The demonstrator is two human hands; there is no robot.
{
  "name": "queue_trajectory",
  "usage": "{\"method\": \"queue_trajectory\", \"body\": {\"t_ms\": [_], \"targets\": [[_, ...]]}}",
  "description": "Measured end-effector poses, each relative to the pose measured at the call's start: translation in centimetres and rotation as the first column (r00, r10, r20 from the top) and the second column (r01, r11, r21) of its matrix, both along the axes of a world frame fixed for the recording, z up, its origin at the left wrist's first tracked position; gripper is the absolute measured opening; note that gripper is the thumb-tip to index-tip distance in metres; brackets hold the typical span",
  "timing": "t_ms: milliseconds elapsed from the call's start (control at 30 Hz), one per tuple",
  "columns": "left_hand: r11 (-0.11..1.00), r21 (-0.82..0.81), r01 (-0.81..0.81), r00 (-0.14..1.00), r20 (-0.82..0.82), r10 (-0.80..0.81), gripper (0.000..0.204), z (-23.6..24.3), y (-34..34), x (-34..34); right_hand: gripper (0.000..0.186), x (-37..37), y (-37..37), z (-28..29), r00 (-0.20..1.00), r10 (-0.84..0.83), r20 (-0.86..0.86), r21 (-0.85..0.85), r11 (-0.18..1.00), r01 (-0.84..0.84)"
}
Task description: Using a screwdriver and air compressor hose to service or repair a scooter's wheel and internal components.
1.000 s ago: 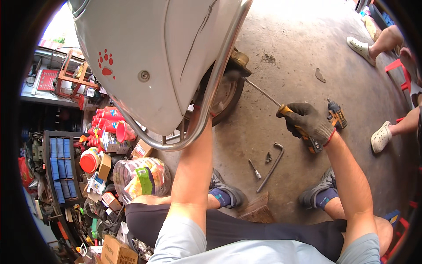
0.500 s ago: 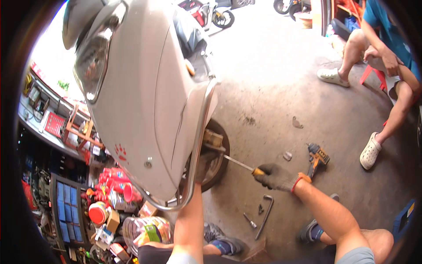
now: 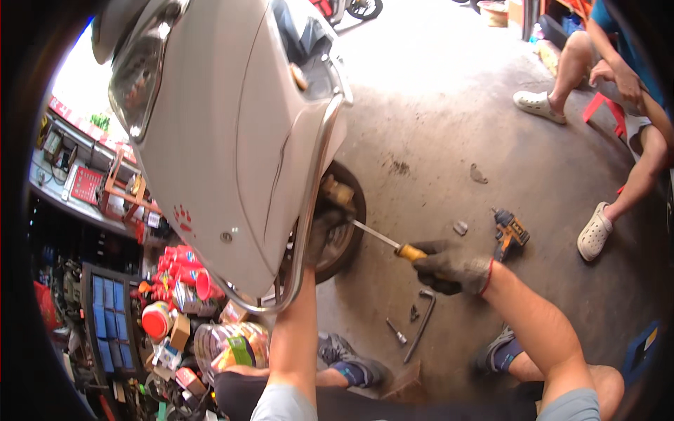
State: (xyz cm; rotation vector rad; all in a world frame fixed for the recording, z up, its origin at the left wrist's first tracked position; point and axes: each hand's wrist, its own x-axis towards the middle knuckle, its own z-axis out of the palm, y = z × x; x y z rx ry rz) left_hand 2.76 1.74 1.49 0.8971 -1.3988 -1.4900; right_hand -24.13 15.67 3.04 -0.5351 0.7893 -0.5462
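Work sits midway: gloved right hand (image 3: 453,266) grips the yellow-handled screwdriver (image 3: 393,245), tip at the scooter's black wheel (image 3: 342,231). Left hand is hidden behind the chrome guard bar (image 3: 309,210), grip unclear; bent steel wrench (image 3: 420,326) and orange drill (image 3: 510,231) lie unused on the floor

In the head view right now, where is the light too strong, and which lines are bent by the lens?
Head view: daylight washes out the concrete floor at the top; the cluttered shelves at lower left lie in shade. The scooter's chrome rail curves with the fisheye, and a black rim frames the picture. The right hand and screwdriver look sharp.
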Motion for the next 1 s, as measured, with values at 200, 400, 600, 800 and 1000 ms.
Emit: {"method": "queue_trajectory", "body": {"t_ms": [200,400,600,800,1000], "targets": [[0.963,-0.262,-0.06,0.885,0.432,0.173,0.068,2.2,0.6,-0.7,0.045,0.8,-0.8,-0.2,0.997,-0.014,0.079,0.058,0.998,0.009],[0.91,-0.411,-0.044,0.796,0.536,0.281,0.061,1.7,-0.1,-0.8,0.043,1.2,-0.6,-0.6,0.981,0.003,-0.192,-0.083,0.996,-0.019],[0.965,-0.253,-0.07,0.979,0.171,0.116,0.061,2.2,0.6,-1.2,0.046,1.6,-0.8,-1.0,1.0,0.01,-0.029,-0.051,0.999,-0.011],[0.986,-0.111,-0.127,0.961,0.233,0.15,0.061,3.0,0.6,-1.2,0.044,2.0,-0.4,-0.3,0.99,-0.014,-0.137,-0.06,0.998,0.006],[0.97,-0.201,-0.14,0.866,0.45,0.218,0.061,2.9,0.7,-1.3,0.042,2.0,-0.6,-1.2,0.997,-0.013,-0.071,-0.011,1.0,0.013]]}}
